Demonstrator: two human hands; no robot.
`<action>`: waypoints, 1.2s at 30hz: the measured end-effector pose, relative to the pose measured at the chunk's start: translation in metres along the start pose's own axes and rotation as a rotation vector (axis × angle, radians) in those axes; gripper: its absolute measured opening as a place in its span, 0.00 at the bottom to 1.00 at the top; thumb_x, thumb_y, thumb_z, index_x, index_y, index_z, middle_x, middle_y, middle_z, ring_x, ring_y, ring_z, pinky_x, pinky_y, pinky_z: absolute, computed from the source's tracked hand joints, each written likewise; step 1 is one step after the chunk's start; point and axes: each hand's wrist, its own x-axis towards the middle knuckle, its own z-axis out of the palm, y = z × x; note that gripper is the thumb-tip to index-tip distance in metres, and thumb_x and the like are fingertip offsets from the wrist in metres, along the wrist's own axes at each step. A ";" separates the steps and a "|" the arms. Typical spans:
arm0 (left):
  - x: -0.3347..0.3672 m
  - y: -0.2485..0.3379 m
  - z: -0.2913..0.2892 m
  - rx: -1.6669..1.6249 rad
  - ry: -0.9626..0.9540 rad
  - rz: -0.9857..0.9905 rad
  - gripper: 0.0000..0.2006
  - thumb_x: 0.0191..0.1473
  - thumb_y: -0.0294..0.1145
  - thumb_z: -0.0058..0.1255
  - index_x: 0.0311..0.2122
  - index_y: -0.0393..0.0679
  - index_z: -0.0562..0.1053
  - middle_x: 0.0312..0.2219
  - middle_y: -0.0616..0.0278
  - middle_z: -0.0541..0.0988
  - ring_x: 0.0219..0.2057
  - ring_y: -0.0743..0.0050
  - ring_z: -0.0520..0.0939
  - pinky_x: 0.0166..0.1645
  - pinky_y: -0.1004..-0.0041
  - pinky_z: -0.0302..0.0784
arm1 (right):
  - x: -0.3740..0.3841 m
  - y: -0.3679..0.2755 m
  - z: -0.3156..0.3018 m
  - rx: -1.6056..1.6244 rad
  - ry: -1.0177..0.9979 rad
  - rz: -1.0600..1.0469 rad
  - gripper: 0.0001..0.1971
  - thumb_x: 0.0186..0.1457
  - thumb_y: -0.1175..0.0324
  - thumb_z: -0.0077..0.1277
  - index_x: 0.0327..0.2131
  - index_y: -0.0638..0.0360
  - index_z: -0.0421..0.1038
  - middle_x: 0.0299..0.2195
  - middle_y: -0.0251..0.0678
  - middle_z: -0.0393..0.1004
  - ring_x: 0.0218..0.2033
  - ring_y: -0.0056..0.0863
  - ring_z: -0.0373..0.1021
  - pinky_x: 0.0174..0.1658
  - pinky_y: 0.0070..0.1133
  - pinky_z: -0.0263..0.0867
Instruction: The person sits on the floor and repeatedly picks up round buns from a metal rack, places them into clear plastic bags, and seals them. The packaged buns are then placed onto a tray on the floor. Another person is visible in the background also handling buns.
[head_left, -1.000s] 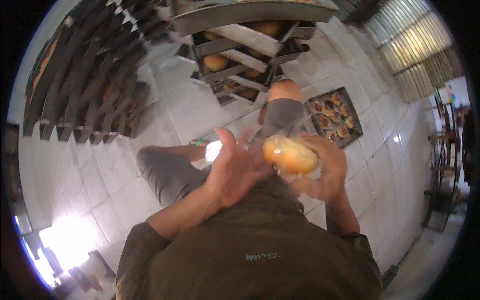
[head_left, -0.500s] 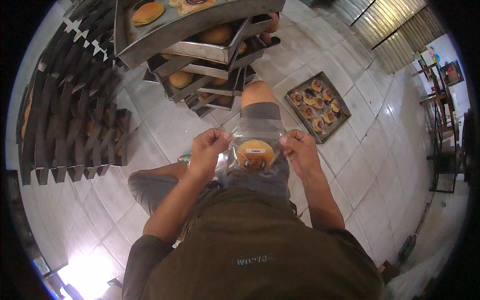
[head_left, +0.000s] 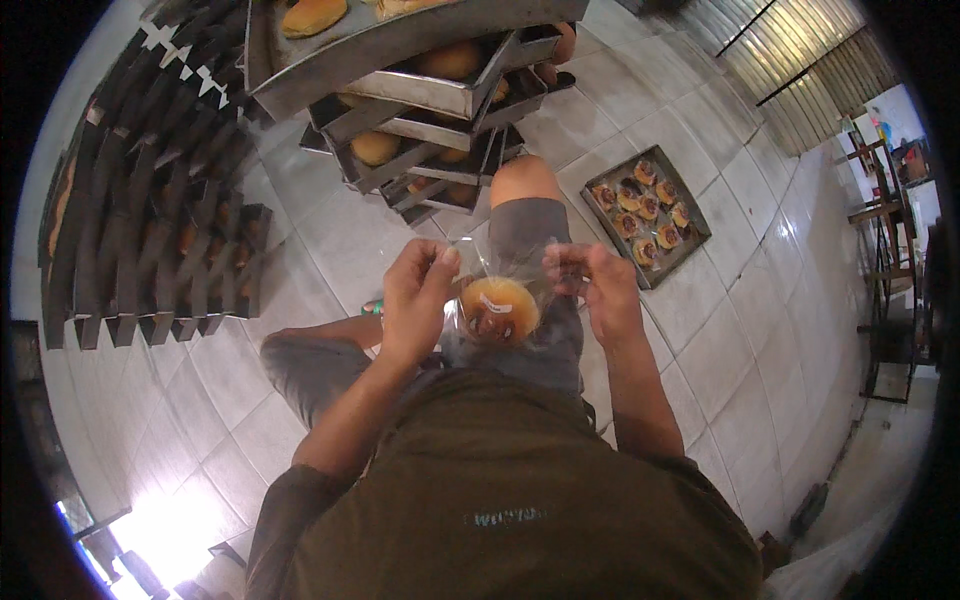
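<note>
A round golden bun (head_left: 512, 296) with a dark topping sits inside a clear plastic bag (head_left: 500, 258) in front of my lap. The bag bears a small white label, now creased. My left hand (head_left: 418, 295) pinches the bag's upper left corner between thumb and fingers. At the upper right corner, my right hand (head_left: 603, 285) has its fingers closed on the film. The bun hangs low in the bag, between the two hands and over my thigh.
Ahead rises a crooked stack of metal trays (head_left: 420, 92) holding buns. More dark stacked trays (head_left: 150, 220) line the left. On the tiled floor at right lies a tray (head_left: 688, 262) of bagged buns. Wooden furniture (head_left: 885, 240) stands along the far right.
My right hand has moved up and slightly left, and my left hand has risen a little. The bag's top has crumpled and its label has tilted and creased.
</note>
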 end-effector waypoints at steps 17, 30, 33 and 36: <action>0.006 -0.013 -0.002 0.134 0.058 0.073 0.05 0.62 0.29 0.53 0.37 0.38 0.75 0.33 0.68 0.76 0.36 0.80 0.76 0.45 0.73 0.77 | 0.013 0.014 -0.002 -0.145 0.210 -0.080 0.06 0.54 0.73 0.59 0.25 0.64 0.77 0.23 0.28 0.75 0.24 0.13 0.65 0.31 0.16 0.59; -0.065 -0.078 -0.038 0.457 -0.169 -0.158 0.09 0.59 0.33 0.57 0.34 0.36 0.78 0.28 0.67 0.79 0.32 0.81 0.75 0.39 0.75 0.70 | -0.084 0.053 -0.025 -0.515 0.286 0.250 0.07 0.49 0.73 0.64 0.28 0.68 0.79 0.23 0.31 0.77 0.26 0.16 0.69 0.33 0.16 0.64; -0.051 -0.086 -0.030 0.685 -0.195 -0.027 0.12 0.54 0.36 0.59 0.34 0.35 0.78 0.27 0.59 0.80 0.31 0.73 0.78 0.38 0.70 0.72 | -0.075 0.076 -0.038 -0.534 0.296 0.147 0.10 0.50 0.73 0.64 0.34 0.70 0.79 0.27 0.34 0.79 0.27 0.18 0.72 0.32 0.18 0.67; -0.040 -0.081 -0.015 0.844 -0.205 0.152 0.13 0.51 0.36 0.59 0.35 0.35 0.78 0.28 0.53 0.81 0.31 0.64 0.80 0.39 0.66 0.74 | -0.062 0.078 -0.050 -0.663 0.234 -0.056 0.15 0.51 0.71 0.63 0.40 0.71 0.77 0.32 0.38 0.81 0.28 0.20 0.74 0.31 0.19 0.68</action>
